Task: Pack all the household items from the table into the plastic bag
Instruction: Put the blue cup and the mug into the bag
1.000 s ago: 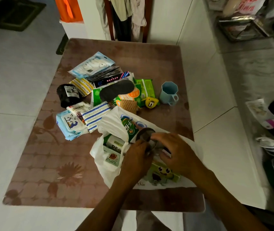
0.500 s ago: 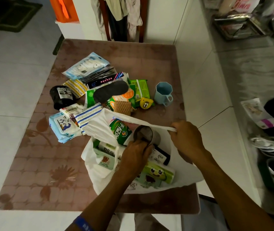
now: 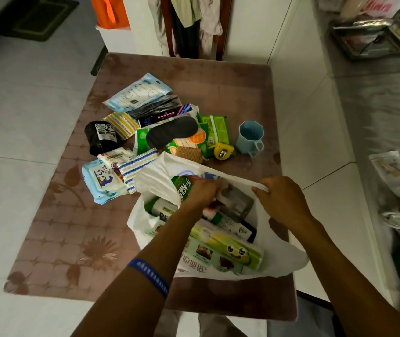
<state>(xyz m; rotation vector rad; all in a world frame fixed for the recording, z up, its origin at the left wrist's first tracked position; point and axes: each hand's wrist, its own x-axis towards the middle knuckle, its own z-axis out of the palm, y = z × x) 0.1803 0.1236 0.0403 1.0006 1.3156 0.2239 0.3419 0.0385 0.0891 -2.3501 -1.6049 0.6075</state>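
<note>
Nearest, a white plastic bag (image 3: 279,254) on the table's (image 3: 55,239) near edge, mouth open, a green carton (image 3: 228,254) inside. Left hand (image 3: 200,190) buried in the mouth, fingers curled among the contents — on what exactly, impossible to tell. Right hand (image 3: 282,198) pinching the bag's rim, pulling it taut. Beyond, unpacked: wipes pack (image 3: 101,182), striped cloth (image 3: 133,167), black roll (image 3: 101,138), yellow tape measure (image 3: 223,152), blue cup (image 3: 250,138) — and farthest, a pale-blue pouch (image 3: 139,93).

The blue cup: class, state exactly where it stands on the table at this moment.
In the head view the blue cup stands upright near the table's right edge, just right of the small yellow tape measure and beyond the open plastic bag.
</note>
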